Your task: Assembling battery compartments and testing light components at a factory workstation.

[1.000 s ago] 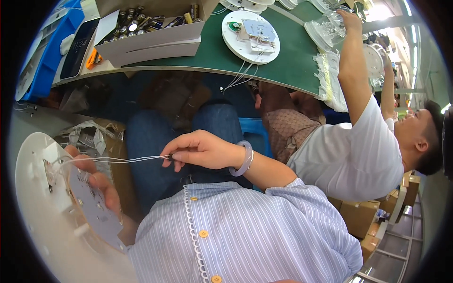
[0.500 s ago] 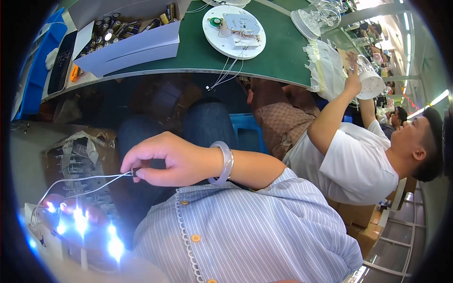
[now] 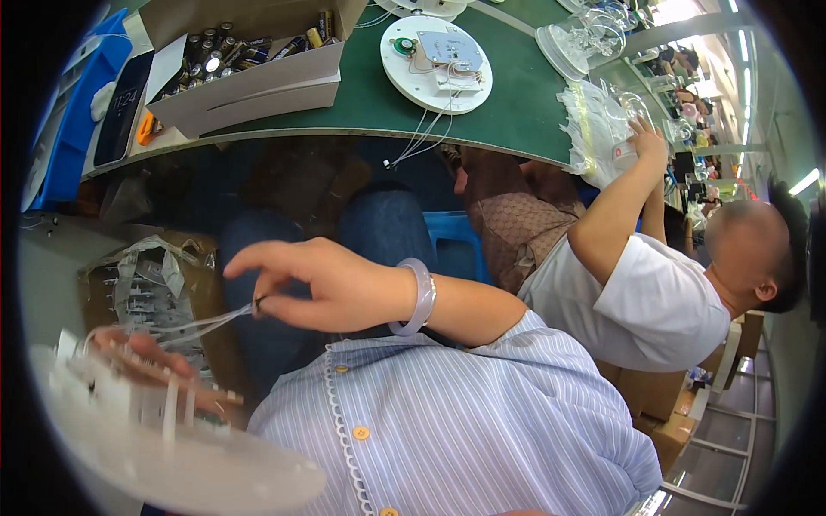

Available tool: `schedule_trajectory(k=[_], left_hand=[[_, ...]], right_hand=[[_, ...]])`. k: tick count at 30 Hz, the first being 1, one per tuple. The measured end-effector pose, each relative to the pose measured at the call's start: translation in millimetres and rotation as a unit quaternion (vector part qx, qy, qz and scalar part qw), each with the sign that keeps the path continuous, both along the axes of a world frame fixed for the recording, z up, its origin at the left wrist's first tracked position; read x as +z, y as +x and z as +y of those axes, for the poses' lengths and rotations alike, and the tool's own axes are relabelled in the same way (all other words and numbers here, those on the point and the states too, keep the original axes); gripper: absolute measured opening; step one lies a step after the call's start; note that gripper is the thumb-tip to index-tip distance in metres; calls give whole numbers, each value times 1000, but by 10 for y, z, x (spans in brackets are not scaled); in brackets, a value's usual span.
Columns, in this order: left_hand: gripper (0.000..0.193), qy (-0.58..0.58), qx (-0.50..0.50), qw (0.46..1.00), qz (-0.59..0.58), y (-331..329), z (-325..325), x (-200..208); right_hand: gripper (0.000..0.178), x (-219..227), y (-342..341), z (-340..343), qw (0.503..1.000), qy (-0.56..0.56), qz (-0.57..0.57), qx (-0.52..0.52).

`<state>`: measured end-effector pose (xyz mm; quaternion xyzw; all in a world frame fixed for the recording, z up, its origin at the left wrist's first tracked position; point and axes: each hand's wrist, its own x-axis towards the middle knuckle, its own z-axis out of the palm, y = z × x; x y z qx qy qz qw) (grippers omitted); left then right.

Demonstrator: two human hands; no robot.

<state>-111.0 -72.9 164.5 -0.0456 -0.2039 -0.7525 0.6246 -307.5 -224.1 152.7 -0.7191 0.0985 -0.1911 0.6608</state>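
Note:
At the lower left my left hand (image 3: 142, 351) grips a white round plate (image 3: 198, 469) that carries a circuit board and upright white posts. The plate is blurred, and part of this hand is hidden behind it. White wires (image 3: 202, 325) run from the plate to my right hand (image 3: 323, 284), which wears a pale bracelet (image 3: 422, 297). Their dark end sits at the tip of my right thumb, between thumb and finger, while the index finger stretches out above. No light shows on the plate.
On the green table (image 3: 344, 103) stand a box of batteries (image 3: 249, 99) and another white round plate (image 3: 400, 73) with trailing wires. A phone (image 3: 125, 107) lies beside a blue tray (image 3: 82, 129). Below is a carton of parts (image 3: 151, 284). A co-worker (image 3: 645, 292) sits at the right.
The bright lights on the plate have gone out. My left hand has tilted the plate, and my right index finger has lifted off the wire end. The co-worker's hands have moved from a clear part.

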Motion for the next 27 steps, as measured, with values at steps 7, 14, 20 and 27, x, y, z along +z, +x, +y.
schedule_trajectory(k=[7,14,20,27], left_hand=[[45,297,481,765,-308,-603,-438,-62],[40,338,26,939,-60,-590,-623,-226],[45,312,-206,912,168,-629,-606,-343],[60,193,-294,923,155,-684,-739,-403]], right_hand=[[39,-108,-324,-197,977,102,-20,-186],[63,180,-481,-363,881,-436,-29,-180],[59,220,-606,-473,958,-239,-44,-154],[17,-43,-705,-517,926,46,-80,-365]])
